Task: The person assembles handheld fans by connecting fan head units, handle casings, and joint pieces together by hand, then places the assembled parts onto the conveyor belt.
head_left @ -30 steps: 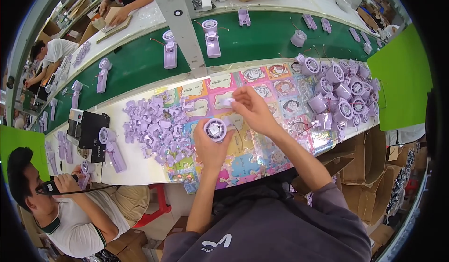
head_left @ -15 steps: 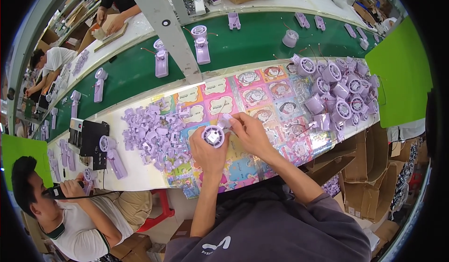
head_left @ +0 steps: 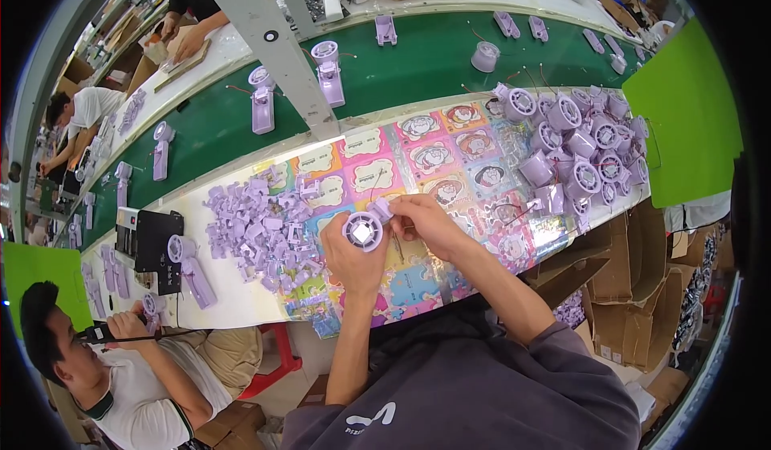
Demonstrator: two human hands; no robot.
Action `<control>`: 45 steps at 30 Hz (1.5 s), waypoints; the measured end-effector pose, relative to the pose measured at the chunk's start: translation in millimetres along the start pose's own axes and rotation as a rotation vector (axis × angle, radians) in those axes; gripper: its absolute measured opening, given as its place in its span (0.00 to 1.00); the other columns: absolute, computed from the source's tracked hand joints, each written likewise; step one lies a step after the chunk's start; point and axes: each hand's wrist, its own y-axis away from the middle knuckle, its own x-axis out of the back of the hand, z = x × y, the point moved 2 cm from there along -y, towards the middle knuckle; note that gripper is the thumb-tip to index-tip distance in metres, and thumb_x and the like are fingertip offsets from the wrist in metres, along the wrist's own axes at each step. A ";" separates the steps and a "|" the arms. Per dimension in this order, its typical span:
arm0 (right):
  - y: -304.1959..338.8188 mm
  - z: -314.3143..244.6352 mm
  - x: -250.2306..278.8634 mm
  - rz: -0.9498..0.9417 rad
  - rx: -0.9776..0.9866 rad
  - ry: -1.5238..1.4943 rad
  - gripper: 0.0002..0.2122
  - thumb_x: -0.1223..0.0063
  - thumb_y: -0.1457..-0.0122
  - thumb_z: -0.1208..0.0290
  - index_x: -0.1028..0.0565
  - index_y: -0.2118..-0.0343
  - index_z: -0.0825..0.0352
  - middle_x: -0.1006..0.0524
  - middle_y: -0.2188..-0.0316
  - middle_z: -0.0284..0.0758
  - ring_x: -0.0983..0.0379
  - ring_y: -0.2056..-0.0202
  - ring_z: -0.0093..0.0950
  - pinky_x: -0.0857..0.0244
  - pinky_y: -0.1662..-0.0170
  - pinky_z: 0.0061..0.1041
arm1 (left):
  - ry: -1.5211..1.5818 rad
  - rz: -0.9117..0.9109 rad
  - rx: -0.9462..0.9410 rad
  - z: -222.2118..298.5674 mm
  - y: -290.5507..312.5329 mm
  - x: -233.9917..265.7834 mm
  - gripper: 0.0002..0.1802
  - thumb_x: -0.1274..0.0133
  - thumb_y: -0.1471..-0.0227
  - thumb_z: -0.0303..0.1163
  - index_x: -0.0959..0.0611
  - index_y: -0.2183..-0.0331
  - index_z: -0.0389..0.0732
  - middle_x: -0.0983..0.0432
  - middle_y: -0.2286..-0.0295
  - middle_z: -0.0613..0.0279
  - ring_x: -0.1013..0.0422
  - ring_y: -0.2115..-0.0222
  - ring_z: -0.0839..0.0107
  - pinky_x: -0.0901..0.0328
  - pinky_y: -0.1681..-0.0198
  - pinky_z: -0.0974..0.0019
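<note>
My left hand [head_left: 353, 272] is wrapped round a lilac fan head [head_left: 351, 233], a round grilled housing with a shiny pale centre facing up. At its upper right sits a small lilac plastic piece [head_left: 379, 208], pinched in the fingers of my right hand [head_left: 430, 223]. The piece appears to touch the housing; the exact joint is too small to make out. A thin wire rises above it. To the left of my hands lies a heap of small lilac plastic parts [head_left: 261, 233]. Many more fan heads [head_left: 582, 182], some with loose wires, are piled at the right.
Colourful printed sheets [head_left: 373, 173] cover the worktop. Beyond runs a green conveyor belt [head_left: 418, 60] carrying lilac fan parts, crossed by a metal post [head_left: 277, 48]. A black device [head_left: 158, 241] stands left. A co-worker [head_left: 136, 370] sits at the lower left; cardboard boxes [head_left: 634, 273] are at the right.
My right fingers have shifted slightly and the small lilac piece sits closer against the fan head. The whole view has moved a little. My left hand keeps its hold.
</note>
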 end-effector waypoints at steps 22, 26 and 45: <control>13.2 1.5 -4.5 -0.119 0.242 0.150 0.07 0.42 0.35 0.70 0.23 0.59 0.68 0.21 0.70 0.27 0.27 0.70 0.13 0.36 0.67 0.16 | 0.710 -0.097 -0.058 0.0 1.9 6.5 0.29 0.34 0.52 0.27 0.36 0.54 0.40 0.30 0.50 0.39 0.31 0.48 0.56 0.36 0.42 0.56; 31.2 1.1 -1.3 -0.062 0.512 0.492 0.09 0.39 0.39 0.74 0.23 0.59 0.71 0.22 0.74 0.29 0.28 0.72 0.14 0.34 0.69 0.17 | 0.864 -0.301 0.299 -6.9 11.1 7.3 0.20 0.42 0.45 0.23 0.29 0.52 0.33 0.28 0.50 0.44 0.29 0.50 0.59 0.34 0.45 0.60; 37.9 -8.0 24.6 -0.089 0.440 0.257 0.09 0.36 0.40 0.69 0.22 0.63 0.68 0.24 0.73 0.26 0.32 0.72 0.13 0.38 0.69 0.18 | 0.925 -0.342 0.336 17.0 -5.6 -8.6 0.08 0.42 0.44 0.26 0.18 0.64 0.31 0.22 0.61 0.56 0.27 0.60 0.69 0.34 0.54 0.68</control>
